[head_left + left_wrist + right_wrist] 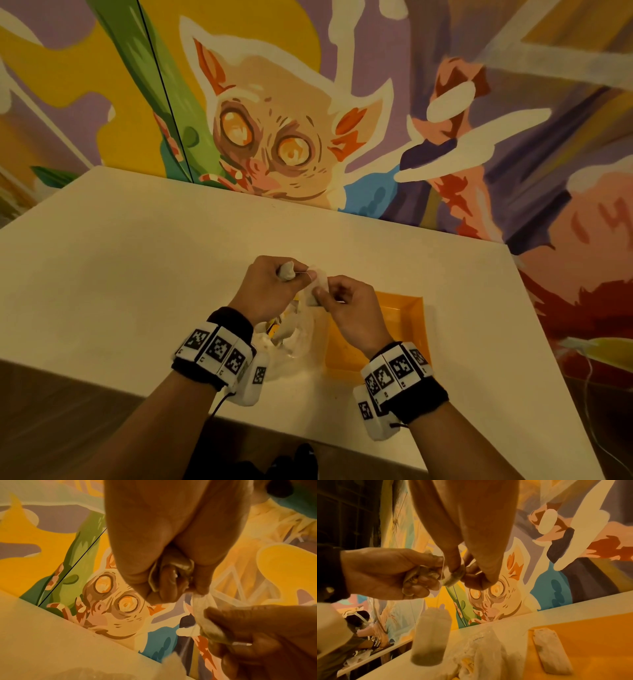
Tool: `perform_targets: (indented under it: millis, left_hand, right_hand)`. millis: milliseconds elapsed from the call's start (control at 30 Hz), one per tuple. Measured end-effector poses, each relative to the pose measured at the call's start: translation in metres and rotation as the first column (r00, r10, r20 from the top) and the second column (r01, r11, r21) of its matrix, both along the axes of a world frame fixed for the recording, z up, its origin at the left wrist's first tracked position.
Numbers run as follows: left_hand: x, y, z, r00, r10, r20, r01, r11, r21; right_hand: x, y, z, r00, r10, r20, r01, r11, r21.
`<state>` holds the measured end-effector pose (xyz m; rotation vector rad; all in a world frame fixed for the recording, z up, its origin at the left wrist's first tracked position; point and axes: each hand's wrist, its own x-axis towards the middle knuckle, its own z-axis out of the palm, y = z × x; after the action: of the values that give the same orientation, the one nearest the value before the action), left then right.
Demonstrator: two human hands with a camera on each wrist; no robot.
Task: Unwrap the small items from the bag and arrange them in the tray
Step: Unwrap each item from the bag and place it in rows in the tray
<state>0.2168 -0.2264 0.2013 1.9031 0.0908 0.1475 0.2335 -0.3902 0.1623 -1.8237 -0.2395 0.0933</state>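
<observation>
My left hand (298, 274) is raised over the table and grips a crumpled wrapper (173, 565) in its curled fingers. Its thumb tip also pinches one end of a white paper piece (204, 605). My right hand (322, 293) pinches the other end of that paper (453, 578) between thumb and fingers. A thin string runs down from the hands, and a pale tea bag (431, 635) hangs on it above the table. Below the right hand is the orange tray (400, 308), with one unwrapped tea bag (551, 650) lying flat in it. The clear plastic bag (291, 342) lies open just left of the tray.
The white table (137, 274) stands against a painted mural wall (274, 137). The bag (481, 654) holds more white and yellow wrapped pieces. Black shoes (298, 459) show beyond the table's near edge. A cable (592, 394) hangs at the right.
</observation>
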Motion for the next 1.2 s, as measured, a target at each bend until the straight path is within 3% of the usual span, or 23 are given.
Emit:
perform_targets:
  millis: [233, 400, 500, 667, 933, 1200]
  left_hand:
    - [-0.002, -0.002, -0.001, 1.0, -0.021, -0.01, 0.021, 1.0, -0.016]
    - [-0.001, -0.004, 0.004, 0.999, -0.024, -0.041, 0.022, 0.998, -0.058]
    - [-0.001, -0.002, 0.006, 0.997, -0.014, -0.072, 0.006, 0.994, -0.11]
    - [0.0, 0.004, 0.004, 0.991, -0.015, -0.134, -0.011, 0.982, -0.191]
    - [-0.001, 0.009, 0.004, 0.989, -0.017, -0.146, -0.01, 0.983, -0.185]
    - [-0.002, 0.011, 0.004, 0.987, -0.029, -0.159, 0.006, 0.99, -0.142]
  right_hand:
    - [0.009, -0.011, -0.001, 0.998, 0.057, 0.006, -0.056, 0.989, -0.134]
    - [0.028, -0.029, -0.01, 0.997, -0.07, -0.042, 0.061, 0.981, -0.184]
    - [0.041, -0.04, -0.021, 0.986, -0.146, -0.075, 0.117, 0.944, -0.308]
    - [0.055, -0.045, -0.042, 0.972, -0.173, -0.161, 0.054, 0.826, -0.561]
    - [0.067, -0.028, -0.052, 0.907, -0.273, -0.32, 0.003, 0.764, -0.645]
    - [0.082, -0.019, -0.074, 0.892, -0.306, -0.334, -0.003, 0.733, -0.68]
